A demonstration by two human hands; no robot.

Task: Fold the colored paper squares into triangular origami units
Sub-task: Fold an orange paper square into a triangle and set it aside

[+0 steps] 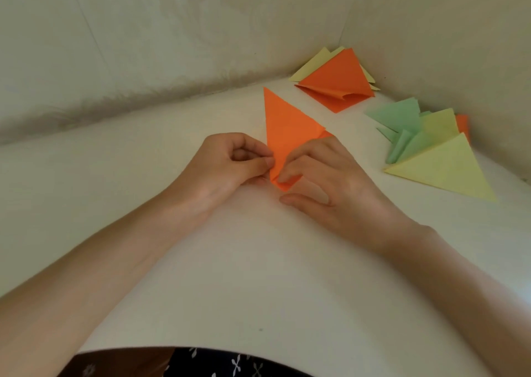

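Note:
An orange paper [284, 130], folded into a long triangle, lies on the white table [230, 261] with its tip pointing away from me. My left hand [227, 165] pinches its near left edge between thumb and forefinger. My right hand [327, 175] lies over its right side, the forefinger pressing the near corner and the thumb resting on the table. The paper's right corner is hidden under that hand.
A stack of orange and pale yellow paper sheets [336, 81] sits in the far corner. At the right, a pile of folded green, yellow and orange triangles [431, 152] lies by the wall [143, 31], which bounds the table at the back and right.

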